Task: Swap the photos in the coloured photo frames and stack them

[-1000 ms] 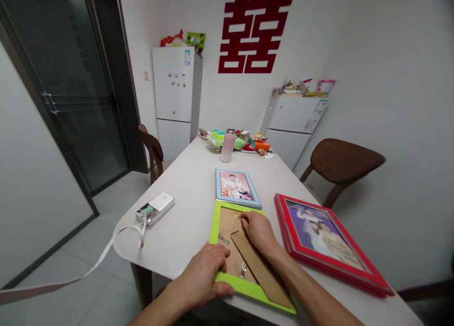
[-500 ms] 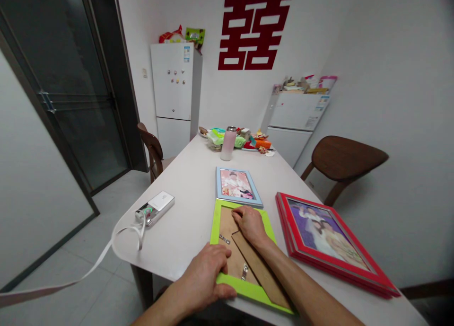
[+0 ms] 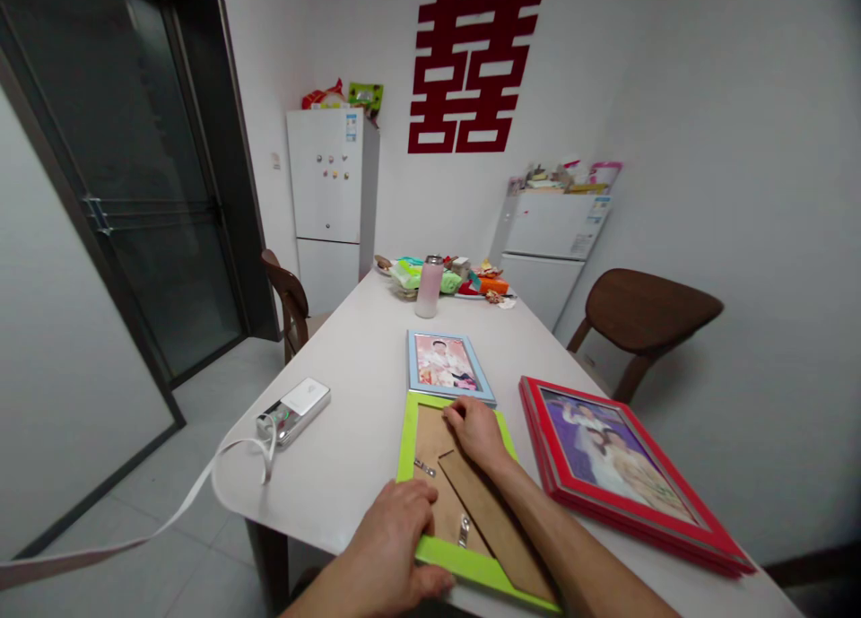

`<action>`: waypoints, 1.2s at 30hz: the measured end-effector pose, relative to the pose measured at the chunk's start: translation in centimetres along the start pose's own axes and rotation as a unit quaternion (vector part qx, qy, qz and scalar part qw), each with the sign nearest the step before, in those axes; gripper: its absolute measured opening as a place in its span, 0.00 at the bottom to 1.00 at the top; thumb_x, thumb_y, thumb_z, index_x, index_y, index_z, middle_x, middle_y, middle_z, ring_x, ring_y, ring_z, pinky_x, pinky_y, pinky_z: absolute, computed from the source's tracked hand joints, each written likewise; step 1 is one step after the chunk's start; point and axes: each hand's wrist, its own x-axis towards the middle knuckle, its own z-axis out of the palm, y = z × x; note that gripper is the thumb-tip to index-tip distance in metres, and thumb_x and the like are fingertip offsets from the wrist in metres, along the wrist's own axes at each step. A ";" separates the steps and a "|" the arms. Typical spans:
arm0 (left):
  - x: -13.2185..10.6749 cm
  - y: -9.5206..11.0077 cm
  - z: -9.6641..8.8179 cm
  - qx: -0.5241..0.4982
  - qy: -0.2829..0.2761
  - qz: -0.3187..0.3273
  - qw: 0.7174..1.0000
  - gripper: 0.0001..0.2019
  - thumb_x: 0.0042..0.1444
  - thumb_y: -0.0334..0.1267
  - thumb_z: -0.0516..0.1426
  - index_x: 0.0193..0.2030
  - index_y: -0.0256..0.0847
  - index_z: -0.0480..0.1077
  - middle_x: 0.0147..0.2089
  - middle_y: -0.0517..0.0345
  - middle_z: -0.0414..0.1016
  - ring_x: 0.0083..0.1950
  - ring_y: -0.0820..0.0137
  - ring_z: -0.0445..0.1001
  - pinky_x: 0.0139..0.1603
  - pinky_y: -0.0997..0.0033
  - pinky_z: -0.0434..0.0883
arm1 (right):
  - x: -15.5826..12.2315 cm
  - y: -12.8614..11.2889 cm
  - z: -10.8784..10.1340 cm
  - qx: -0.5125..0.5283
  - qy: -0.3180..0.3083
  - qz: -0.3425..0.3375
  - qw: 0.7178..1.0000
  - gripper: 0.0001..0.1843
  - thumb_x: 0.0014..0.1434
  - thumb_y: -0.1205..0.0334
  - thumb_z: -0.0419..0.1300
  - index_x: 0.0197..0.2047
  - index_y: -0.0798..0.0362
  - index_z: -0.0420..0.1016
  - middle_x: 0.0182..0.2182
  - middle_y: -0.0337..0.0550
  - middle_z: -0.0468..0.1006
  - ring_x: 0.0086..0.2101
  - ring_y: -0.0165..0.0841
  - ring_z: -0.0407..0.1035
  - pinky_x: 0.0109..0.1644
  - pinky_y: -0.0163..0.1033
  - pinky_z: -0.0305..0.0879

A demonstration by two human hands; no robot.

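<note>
The green picture frame point(image 3: 464, 561) lies back-up at the table's point(image 3: 356, 403) near edge, its far end against the blue frame point(image 3: 447, 364). The left hand point(image 3: 394, 533) grips its near left corner; the right hand's point(image 3: 476, 431) fingers bunch narrowly at the far end of the backing — whether they pinch anything, I cannot tell. The right forearm partly covers the brown stand point(image 3: 494, 519). Red frames point(image 3: 609, 461) crowd the right; a silver device point(image 3: 294, 412) sits left, a pink bottle point(image 3: 429, 288) beyond.
</note>
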 end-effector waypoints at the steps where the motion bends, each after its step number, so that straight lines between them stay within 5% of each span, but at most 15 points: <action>1: 0.0 0.1 0.3 0.013 -0.003 -0.003 1.000 0.21 0.33 0.40 0.65 0.35 0.39 0.64 0.54 0.50 0.60 0.55 0.60 0.57 0.56 0.57 0.51 | -0.4 0.1 -0.6 0.015 0.000 -0.003 1.000 0.11 0.49 0.62 0.48 0.25 0.56 0.70 0.25 0.44 0.73 0.28 0.33 0.66 0.34 0.36 0.58; 6: 0.2 0.7 1.1 0.034 -0.002 -0.025 0.999 0.20 0.36 0.35 0.64 0.37 0.39 0.62 0.54 0.47 0.60 0.56 0.58 0.55 0.57 0.49 0.43 | -3.8 1.2 -4.5 0.083 0.007 0.012 0.996 0.15 0.51 0.58 0.47 0.34 0.56 0.70 0.32 0.46 0.75 0.33 0.33 0.68 0.37 0.37 0.62; 9: 0.0 1.1 0.4 0.007 0.017 -0.012 1.000 0.16 0.38 0.33 0.61 0.35 0.39 0.61 0.52 0.47 0.63 0.54 0.58 0.58 0.57 0.48 0.44 | -6.3 2.1 -6.8 0.218 0.049 0.105 0.969 0.16 0.50 0.54 0.50 0.38 0.55 0.69 0.37 0.47 0.74 0.36 0.35 0.68 0.38 0.38 0.63; 13: -0.4 1.7 -0.5 -0.087 0.076 0.000 0.993 0.10 0.43 0.34 0.57 0.32 0.41 0.59 0.48 0.48 0.64 0.51 0.59 0.60 0.54 0.54 0.52 | -9.3 1.5 -7.5 0.430 0.114 0.247 0.861 0.18 0.46 0.53 0.54 0.41 0.51 0.66 0.39 0.44 0.73 0.36 0.35 0.68 0.38 0.39 0.63; 19: 0.3 3.7 1.6 -0.397 0.106 0.041 0.911 0.15 0.50 0.54 0.49 0.34 0.43 0.58 0.53 0.50 0.61 0.53 0.57 0.59 0.51 0.59 0.58 | -11.6 -3.8 -4.5 0.669 -0.020 0.258 0.697 0.15 0.49 0.50 0.53 0.35 0.52 0.68 0.29 0.41 0.74 0.28 0.32 0.68 0.31 0.37 0.64; 22: 1.2 5.7 2.1 -0.462 0.098 0.048 0.880 0.17 0.48 0.54 0.52 0.36 0.43 0.60 0.56 0.52 0.58 0.56 0.57 0.55 0.54 0.60 0.56 | -11.3 -4.9 -4.7 0.700 0.005 0.272 0.660 0.17 0.48 0.50 0.54 0.39 0.50 0.68 0.26 0.38 0.74 0.25 0.30 0.68 0.29 0.35 0.64; 26: 3.4 8.4 0.2 -0.492 0.144 0.039 0.858 0.33 0.43 0.50 0.57 0.53 0.43 0.49 0.56 0.49 0.57 0.57 0.58 0.55 0.54 0.62 0.58 | -10.4 -2.0 -7.9 0.653 0.098 0.288 0.694 0.29 0.45 0.55 0.57 0.52 0.47 0.58 0.35 0.38 0.75 0.29 0.33 0.70 0.29 0.36 0.65; 29: 5.7 9.5 -0.7 -0.506 0.152 0.012 0.849 0.35 0.46 0.48 0.56 0.57 0.41 0.45 0.56 0.50 0.58 0.55 0.60 0.59 0.52 0.64 0.61 | -9.0 2.5 -11.4 0.550 0.104 0.302 0.772 0.34 0.46 0.55 0.54 0.57 0.52 0.52 0.34 0.42 0.77 0.29 0.36 0.71 0.27 0.38 0.66; 34: 10.7 9.2 2.9 -0.476 0.107 0.039 0.872 0.29 0.47 0.35 0.51 0.56 0.33 0.47 0.56 0.46 0.59 0.54 0.64 0.61 0.51 0.67 0.62 | -5.6 10.2 -16.4 0.315 0.119 0.281 0.899 0.31 0.46 0.60 0.54 0.55 0.54 0.56 0.29 0.41 0.77 0.21 0.31 0.69 0.24 0.36 0.65; 36: 12.6 9.1 5.0 -0.397 0.104 0.029 0.912 0.26 0.48 0.29 0.49 0.56 0.32 0.49 0.55 0.48 0.61 0.53 0.68 0.63 0.51 0.71 0.63 | -4.3 12.6 -17.5 0.265 0.122 0.284 0.913 0.30 0.46 0.62 0.54 0.54 0.59 0.59 0.28 0.43 0.77 0.21 0.31 0.68 0.24 0.36 0.64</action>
